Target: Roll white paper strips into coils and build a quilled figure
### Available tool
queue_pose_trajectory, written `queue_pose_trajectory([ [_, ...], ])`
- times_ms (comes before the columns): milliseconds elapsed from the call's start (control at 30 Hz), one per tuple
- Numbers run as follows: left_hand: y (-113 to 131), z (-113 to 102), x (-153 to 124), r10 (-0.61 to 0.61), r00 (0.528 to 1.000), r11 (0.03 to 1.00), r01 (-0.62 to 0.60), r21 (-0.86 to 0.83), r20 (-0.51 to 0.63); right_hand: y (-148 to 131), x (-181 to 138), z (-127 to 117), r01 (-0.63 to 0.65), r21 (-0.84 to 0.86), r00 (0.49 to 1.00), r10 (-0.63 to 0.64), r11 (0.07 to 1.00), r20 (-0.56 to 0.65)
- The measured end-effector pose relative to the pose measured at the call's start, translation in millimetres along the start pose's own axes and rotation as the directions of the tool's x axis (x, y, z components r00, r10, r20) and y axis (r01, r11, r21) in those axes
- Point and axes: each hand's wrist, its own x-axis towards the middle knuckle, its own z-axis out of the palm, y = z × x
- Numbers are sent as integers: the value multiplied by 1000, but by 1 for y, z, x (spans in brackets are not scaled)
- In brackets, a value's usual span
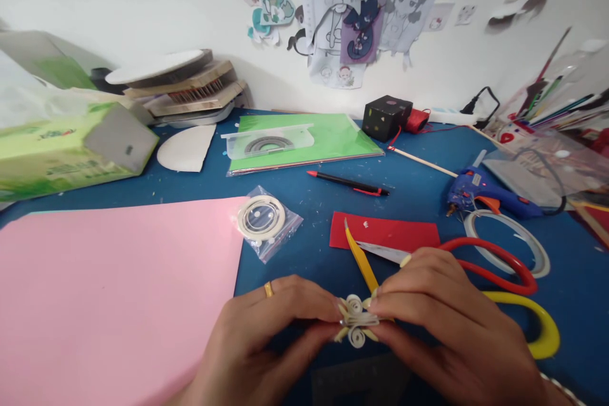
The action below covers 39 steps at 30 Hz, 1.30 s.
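Note:
A small white piece of curled paper strips [356, 320] is pinched between both hands, low in the middle of the head view. Two spiral coils show on it, one above and one below a folded middle part. My left hand [269, 330] grips its left end with thumb and fingertips; a gold ring is on one finger. My right hand [442, 317] pinches the right end the same way. Just beyond my right hand lie yellow tweezers [361, 260] and scissors [504, 260] with red and yellow handles, partly covered by that hand. The strips' ends are hidden by fingertips.
Pink paper [118, 292] covers the left of the blue table. A bagged white strip roll [261, 219], red paper [390, 231], a pen [347, 183] and green sheets [333, 133] lie beyond. A blue glue gun [490, 193] and tape roll [537, 247] are right; a tissue pack [66, 146] left.

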Motion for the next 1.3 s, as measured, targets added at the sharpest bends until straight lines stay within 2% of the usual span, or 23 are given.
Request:
queue_pose_trajectory([
  [200,-2,0,0,-12,999,1000,12,-7,41,1,1,0,9,8,1000,-9,1000,25],
  [400,-5,0,-2,21,999,999,-22,-46,-26,3,0,2,6,-13,1000,-5,1000,24],
  [533,-2,-2,0,-21,1000,1000,21,-8,11,4,-1,1,19,-33,1000,-19,999,20],
  [733,-3,-3,0,-9,1000,1000,9,7,3,4,-1,0,21,-36,1000,-20,999,11],
  [900,-3,-4,0,-29,999,1000,29,5,39,3,-1,0,20,-20,1000,-20,1000,6],
  [1067,-2,0,-2,-42,998,999,41,-33,-36,3,0,-1,22,2,1000,-23,1000,8],
  [1133,-2,2,-3,-54,996,997,51,-51,-69,3,-1,0,-6,43,999,7,999,-35],
  [1300,-3,2,-3,-51,997,998,49,-49,-51,2,-6,3,-97,127,984,115,987,-139],
])
